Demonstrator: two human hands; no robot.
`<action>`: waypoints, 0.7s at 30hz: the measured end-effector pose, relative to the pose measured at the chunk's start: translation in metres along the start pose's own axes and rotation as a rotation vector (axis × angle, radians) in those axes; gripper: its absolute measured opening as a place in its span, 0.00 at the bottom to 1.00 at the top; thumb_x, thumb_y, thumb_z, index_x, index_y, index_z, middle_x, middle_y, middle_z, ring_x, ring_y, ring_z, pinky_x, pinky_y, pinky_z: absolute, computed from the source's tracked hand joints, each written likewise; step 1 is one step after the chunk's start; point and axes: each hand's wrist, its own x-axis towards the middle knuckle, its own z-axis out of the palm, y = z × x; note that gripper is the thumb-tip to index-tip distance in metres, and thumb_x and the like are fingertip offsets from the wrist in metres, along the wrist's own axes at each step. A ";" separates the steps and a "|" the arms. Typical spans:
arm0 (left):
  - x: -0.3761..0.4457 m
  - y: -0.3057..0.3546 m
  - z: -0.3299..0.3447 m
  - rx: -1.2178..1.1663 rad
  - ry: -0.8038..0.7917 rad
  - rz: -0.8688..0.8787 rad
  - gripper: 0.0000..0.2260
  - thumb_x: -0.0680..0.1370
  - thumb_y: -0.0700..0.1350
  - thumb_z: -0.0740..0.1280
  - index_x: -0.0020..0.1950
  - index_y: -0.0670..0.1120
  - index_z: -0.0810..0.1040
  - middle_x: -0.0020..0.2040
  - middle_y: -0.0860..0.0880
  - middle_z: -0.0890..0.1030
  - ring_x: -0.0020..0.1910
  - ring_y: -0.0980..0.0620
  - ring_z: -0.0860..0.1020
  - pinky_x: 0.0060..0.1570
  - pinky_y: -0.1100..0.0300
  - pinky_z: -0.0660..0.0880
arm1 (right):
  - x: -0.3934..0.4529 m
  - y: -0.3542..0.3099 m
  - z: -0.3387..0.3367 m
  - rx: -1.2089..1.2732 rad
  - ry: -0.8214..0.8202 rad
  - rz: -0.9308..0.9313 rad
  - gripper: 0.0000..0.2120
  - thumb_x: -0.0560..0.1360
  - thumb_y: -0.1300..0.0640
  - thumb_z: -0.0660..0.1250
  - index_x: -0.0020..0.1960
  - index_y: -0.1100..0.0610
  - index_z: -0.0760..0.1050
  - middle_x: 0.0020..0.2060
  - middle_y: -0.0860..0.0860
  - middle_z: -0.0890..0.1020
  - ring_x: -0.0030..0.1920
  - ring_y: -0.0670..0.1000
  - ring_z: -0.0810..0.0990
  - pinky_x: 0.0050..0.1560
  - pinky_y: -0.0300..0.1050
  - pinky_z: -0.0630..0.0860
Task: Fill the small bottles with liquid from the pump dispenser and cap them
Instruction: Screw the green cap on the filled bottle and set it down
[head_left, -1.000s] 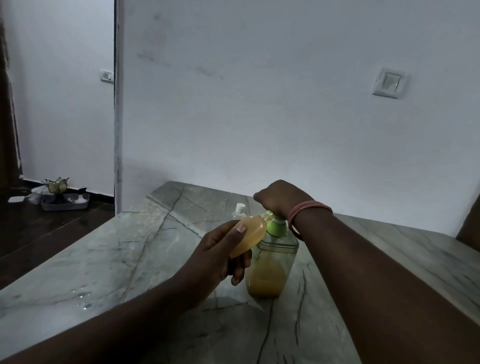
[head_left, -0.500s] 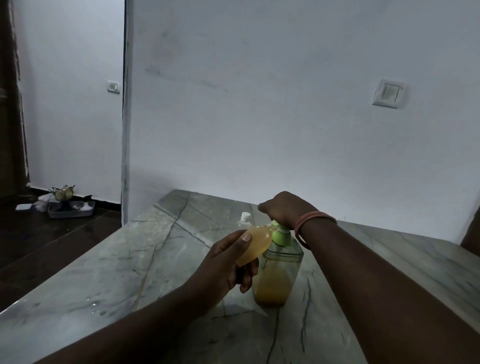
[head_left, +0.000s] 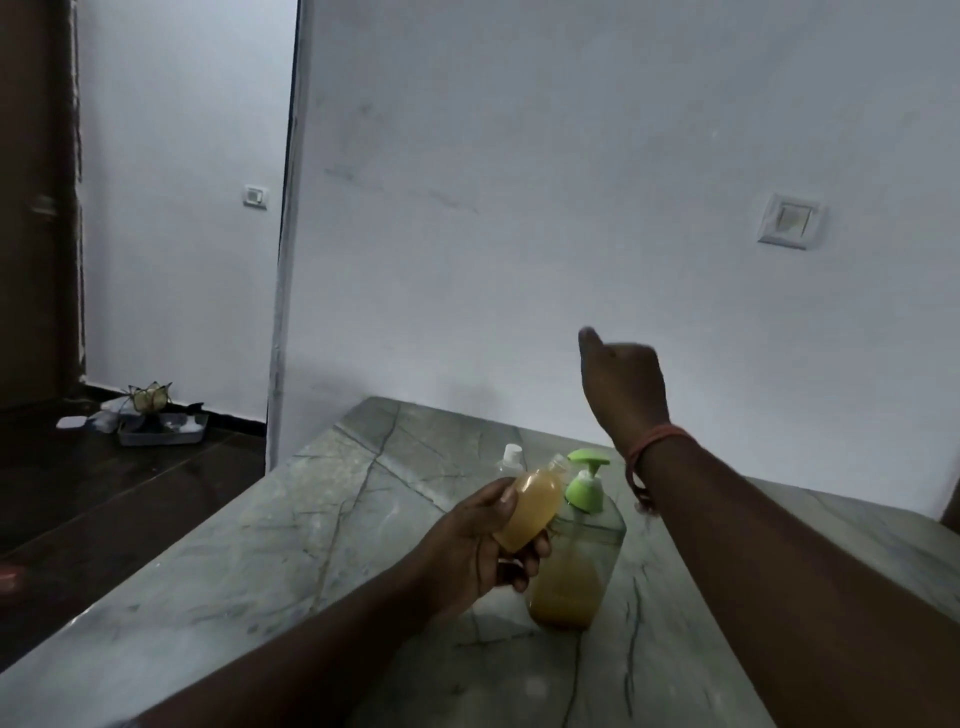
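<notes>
At the marble counter (head_left: 322, 519), a person's left hand (head_left: 470, 551) clamps a small bottle (head_left: 530, 506) of amber liquid, tilted, its open neck pointing up-right toward the green-topped pump dispenser (head_left: 576, 540). The right hand (head_left: 623, 384) hovers above, empty, fingers loosely curled. Levelling the bottle upright before capping would likely avoid spills.

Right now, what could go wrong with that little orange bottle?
1. The small bottle in the left hand is nearly full, tilted and has no cap, so the orange liquid could spill onto the marble counter.
2. The right hand is raised off the pump dispenser; coming back down, the forearm could knock it over.
3. A capped bottle stands close behind and could be bumped too.
</notes>
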 end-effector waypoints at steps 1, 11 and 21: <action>0.000 0.001 -0.002 -0.007 0.001 0.008 0.19 0.80 0.52 0.61 0.70 0.47 0.70 0.46 0.40 0.80 0.40 0.47 0.79 0.38 0.54 0.74 | -0.006 -0.010 0.000 -0.003 0.055 -0.078 0.28 0.79 0.46 0.60 0.25 0.58 0.63 0.23 0.53 0.69 0.27 0.53 0.70 0.34 0.44 0.66; 0.011 0.010 -0.045 -0.056 0.396 0.235 0.09 0.84 0.43 0.58 0.63 0.47 0.74 0.45 0.42 0.82 0.37 0.49 0.81 0.37 0.54 0.77 | -0.083 -0.039 0.062 -0.020 -0.034 -0.337 0.15 0.79 0.50 0.61 0.36 0.55 0.72 0.32 0.52 0.78 0.38 0.56 0.79 0.40 0.47 0.75; 0.014 0.008 -0.063 0.147 0.671 0.273 0.09 0.84 0.48 0.60 0.63 0.58 0.72 0.58 0.46 0.83 0.53 0.46 0.76 0.54 0.49 0.72 | -0.131 0.042 0.113 -0.542 -0.533 -0.048 0.17 0.77 0.58 0.64 0.66 0.57 0.71 0.63 0.59 0.70 0.64 0.61 0.70 0.62 0.53 0.72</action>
